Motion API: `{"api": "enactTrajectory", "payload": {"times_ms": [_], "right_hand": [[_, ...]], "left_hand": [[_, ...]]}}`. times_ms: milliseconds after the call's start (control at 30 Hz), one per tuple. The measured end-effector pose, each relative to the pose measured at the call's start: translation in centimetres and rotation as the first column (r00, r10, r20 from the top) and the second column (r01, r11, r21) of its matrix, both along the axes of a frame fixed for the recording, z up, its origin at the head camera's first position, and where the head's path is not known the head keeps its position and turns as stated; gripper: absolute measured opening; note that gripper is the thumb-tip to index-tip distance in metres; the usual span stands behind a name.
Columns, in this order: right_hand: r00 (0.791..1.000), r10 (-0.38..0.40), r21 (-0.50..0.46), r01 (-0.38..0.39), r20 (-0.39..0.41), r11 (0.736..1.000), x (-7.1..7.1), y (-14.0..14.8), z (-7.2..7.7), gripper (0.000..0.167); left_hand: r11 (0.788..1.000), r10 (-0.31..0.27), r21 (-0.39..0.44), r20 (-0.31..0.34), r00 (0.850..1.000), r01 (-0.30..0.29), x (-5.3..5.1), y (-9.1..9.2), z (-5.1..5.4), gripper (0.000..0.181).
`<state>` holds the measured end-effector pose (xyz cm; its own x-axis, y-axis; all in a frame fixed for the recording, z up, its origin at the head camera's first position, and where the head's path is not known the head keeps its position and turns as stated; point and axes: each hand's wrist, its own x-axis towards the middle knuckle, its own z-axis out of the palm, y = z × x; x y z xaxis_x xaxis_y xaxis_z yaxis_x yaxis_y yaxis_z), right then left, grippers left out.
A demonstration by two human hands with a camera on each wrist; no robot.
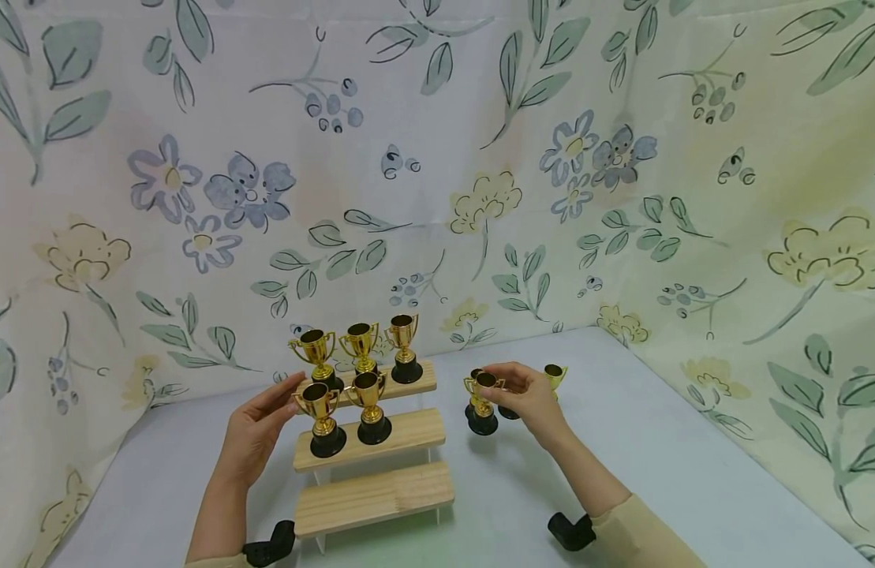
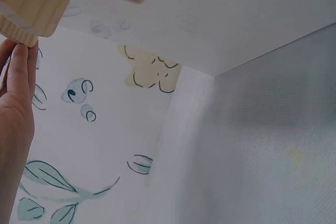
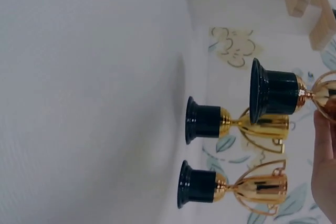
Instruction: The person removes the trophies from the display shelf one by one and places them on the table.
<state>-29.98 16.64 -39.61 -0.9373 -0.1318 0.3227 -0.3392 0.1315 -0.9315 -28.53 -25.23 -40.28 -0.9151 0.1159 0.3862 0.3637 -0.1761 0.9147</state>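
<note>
A small gold trophy cup with a black base (image 1: 484, 421) is held by its cup in my right hand (image 1: 532, 401). In the right wrist view this held trophy (image 3: 278, 93) hangs above the tabletop, apart from a gold trophy (image 3: 210, 121) and a rose-gold one (image 3: 207, 184) standing beyond it. My left hand (image 1: 251, 438) is at the left end of the top wooden shelf (image 1: 416, 380). The left wrist view shows its extended fingers (image 2: 20, 66) touching a board end. Three trophies stand on that top shelf; two more, including a gold trophy (image 1: 372, 406), stand on the middle shelf (image 1: 419, 430).
The bottom shelf (image 1: 373, 501) of the three-step stand is bare wood on clear supports. Another gold cup (image 1: 555, 374) shows behind my right hand, its base hidden. Floral cloth (image 1: 437, 158) hangs behind and beside the white table (image 1: 508, 505).
</note>
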Motion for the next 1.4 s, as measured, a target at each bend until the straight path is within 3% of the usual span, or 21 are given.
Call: {"api": "enactTrajectory", "payload": {"times_ms": [633,1400], "right_hand": [[0.991,-0.004,0.028,0.000,0.133,1.000,-1.0,1.0,-1.5,0.047],[0.987,0.066,0.059,-0.075,0.150,0.995,-1.6,1.2,-2.5,0.045]], "left_hand": [[1.000,0.006,-0.001,0.014,1.000,-0.006,0.0,0.1,0.2,0.048],[0.999,0.025,-0.028,0.017,1.000,-0.024,0.0,0.0,-0.1,0.050]]}}
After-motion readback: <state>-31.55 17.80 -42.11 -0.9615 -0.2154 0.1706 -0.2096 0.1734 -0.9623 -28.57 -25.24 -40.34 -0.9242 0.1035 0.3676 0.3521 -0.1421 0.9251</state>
